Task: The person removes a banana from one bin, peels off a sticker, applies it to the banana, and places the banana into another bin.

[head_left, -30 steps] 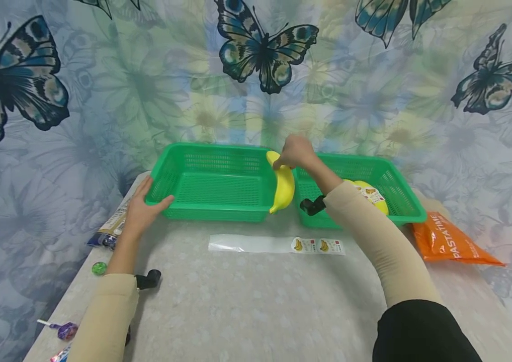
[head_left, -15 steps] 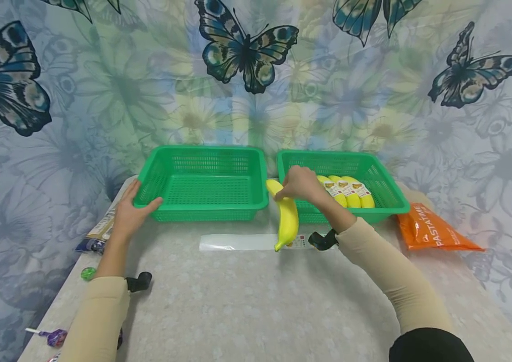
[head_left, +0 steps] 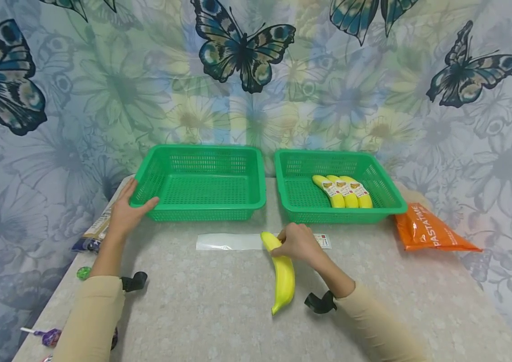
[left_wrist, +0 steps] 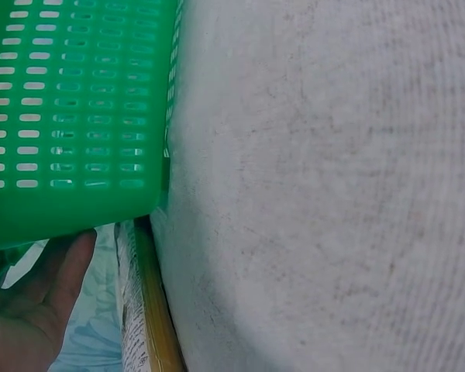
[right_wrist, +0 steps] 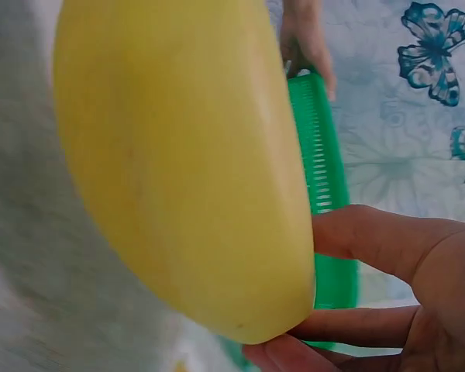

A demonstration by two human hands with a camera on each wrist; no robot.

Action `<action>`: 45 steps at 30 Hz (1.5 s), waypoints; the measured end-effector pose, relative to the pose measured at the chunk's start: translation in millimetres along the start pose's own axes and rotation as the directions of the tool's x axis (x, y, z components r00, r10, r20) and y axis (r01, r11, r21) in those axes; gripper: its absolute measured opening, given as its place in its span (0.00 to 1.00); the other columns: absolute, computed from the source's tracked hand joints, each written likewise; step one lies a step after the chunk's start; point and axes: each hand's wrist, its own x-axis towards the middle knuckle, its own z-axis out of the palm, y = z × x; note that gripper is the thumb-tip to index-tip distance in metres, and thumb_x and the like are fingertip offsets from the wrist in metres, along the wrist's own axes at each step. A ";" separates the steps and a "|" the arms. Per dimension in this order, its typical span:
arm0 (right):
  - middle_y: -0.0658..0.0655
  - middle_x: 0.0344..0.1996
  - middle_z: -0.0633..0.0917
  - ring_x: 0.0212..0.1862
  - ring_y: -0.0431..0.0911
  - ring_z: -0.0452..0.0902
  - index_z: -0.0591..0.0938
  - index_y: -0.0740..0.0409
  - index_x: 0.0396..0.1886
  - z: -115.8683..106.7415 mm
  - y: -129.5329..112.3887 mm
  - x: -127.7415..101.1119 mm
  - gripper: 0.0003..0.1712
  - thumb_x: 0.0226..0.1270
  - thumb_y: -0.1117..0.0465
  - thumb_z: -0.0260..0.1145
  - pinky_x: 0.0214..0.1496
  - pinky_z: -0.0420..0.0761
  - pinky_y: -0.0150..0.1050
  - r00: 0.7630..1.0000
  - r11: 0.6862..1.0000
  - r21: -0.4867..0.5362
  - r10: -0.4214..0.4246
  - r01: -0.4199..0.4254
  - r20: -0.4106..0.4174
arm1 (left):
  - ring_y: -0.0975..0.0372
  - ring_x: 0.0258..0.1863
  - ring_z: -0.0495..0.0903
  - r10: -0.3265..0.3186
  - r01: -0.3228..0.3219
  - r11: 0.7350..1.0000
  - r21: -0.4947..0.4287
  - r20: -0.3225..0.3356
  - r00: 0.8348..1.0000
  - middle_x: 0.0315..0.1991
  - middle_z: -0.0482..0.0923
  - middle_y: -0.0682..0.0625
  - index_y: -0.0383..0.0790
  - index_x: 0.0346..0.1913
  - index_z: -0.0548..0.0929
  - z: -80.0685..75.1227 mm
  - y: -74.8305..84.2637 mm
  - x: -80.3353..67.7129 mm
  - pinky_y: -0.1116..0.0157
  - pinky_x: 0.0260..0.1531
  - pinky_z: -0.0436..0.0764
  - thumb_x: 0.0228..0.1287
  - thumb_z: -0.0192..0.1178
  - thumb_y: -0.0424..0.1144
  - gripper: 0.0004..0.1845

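Gripping a banana (head_left: pixel 283 279) by its upper end, the right hand (head_left: pixel 299 243) sits just below centre of the head view, the fruit lying on the tabletop (head_left: pixel 220 311) over a clear sticker strip (head_left: pixel 226 242). At left, the left hand (head_left: pixel 125 211) clasps the corner of the left green basket (head_left: pixel 256 201). Right of centre, the right green basket (head_left: pixel 342 216) holds three labelled bananas (head_left: pixel 342 191), an orange packet (head_left: pixel 432 231) beside it.

Left wrist view: basket wall upper left, fingers (left_wrist: pixel 62 279) curled under its rim.

Right wrist view: banana fills the frame, fingers (right_wrist: pixel 387 240) wrapped round it at lower right.
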 end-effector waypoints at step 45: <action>0.44 0.11 0.57 0.17 0.38 0.49 0.65 0.49 0.06 29.2 25.8 -15.7 0.30 0.51 0.54 0.77 0.19 0.48 0.30 0.998 0.990 0.144 -0.007 -0.003 0.070 | 0.37 0.68 0.63 0.493 -0.394 0.854 0.339 -0.283 0.823 0.70 0.63 0.32 0.29 0.70 0.64 77.0 90.0 -78.4 0.39 0.67 0.62 0.59 0.66 0.42 0.39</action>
